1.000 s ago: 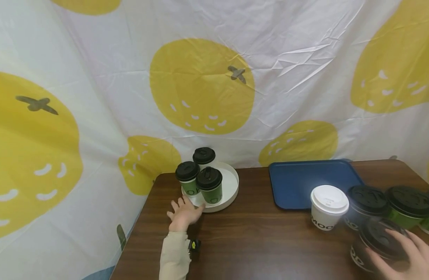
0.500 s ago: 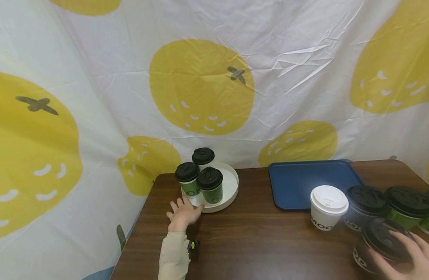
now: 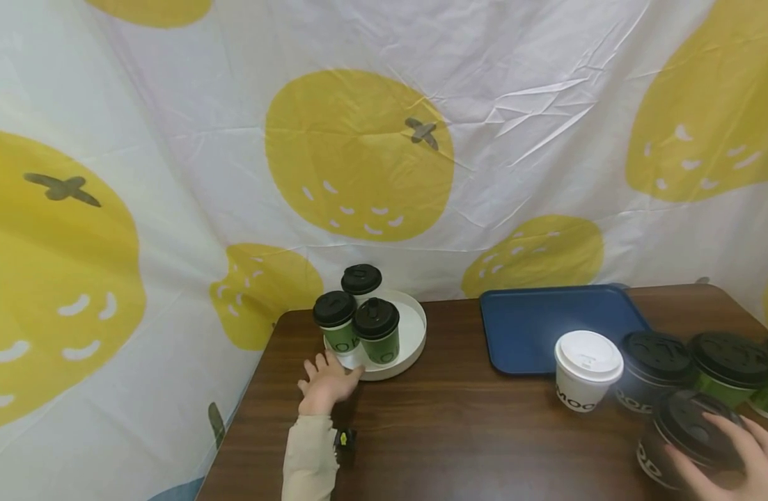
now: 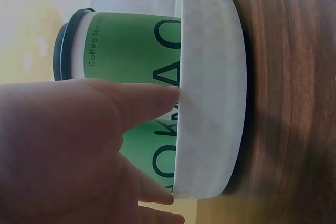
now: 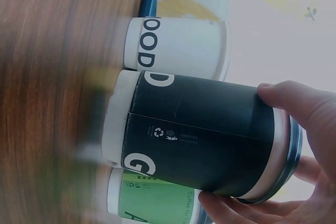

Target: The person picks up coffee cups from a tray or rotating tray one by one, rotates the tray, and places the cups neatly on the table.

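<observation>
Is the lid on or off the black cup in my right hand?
On. In both head and right wrist views, a black lid covers the cup.

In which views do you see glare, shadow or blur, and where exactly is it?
Head view: bright creases on the patterned cloth, faint sheen on the wooden table; left wrist view: left hand shaded, a dark shadow beside the white tray; right wrist view: table smeared at lower left, upper right washed out, yet letters on the dark cup legible.
</observation>
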Demonstrator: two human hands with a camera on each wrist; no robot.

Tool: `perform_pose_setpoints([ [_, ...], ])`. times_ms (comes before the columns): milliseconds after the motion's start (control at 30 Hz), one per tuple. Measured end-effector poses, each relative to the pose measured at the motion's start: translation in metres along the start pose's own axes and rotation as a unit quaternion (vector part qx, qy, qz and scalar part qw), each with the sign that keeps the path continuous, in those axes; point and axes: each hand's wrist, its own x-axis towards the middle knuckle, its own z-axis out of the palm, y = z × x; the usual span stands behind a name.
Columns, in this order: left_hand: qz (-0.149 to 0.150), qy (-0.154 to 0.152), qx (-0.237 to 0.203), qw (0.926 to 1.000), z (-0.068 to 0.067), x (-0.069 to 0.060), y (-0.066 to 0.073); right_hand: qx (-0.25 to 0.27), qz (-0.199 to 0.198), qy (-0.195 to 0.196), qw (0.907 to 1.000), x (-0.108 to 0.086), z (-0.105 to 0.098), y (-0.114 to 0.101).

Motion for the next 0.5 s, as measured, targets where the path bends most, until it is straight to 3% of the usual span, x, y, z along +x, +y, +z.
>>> perform_pose_setpoints([
  [333, -0.003, -0.006, -0.002, 1.0000, -0.0032, -0.0017, 0.0055, -0.003, 0.029, -0.018, 0.9994, 0.0000, -0.0028, -0.0028],
  [500, -0.003, 0.000, -0.008, 1.0000, -0.0003, 0.0021, 0.0010, -0.005, 0.032, -0.016, 0.9994, -0.0009, -0.0027, -0.0004],
])
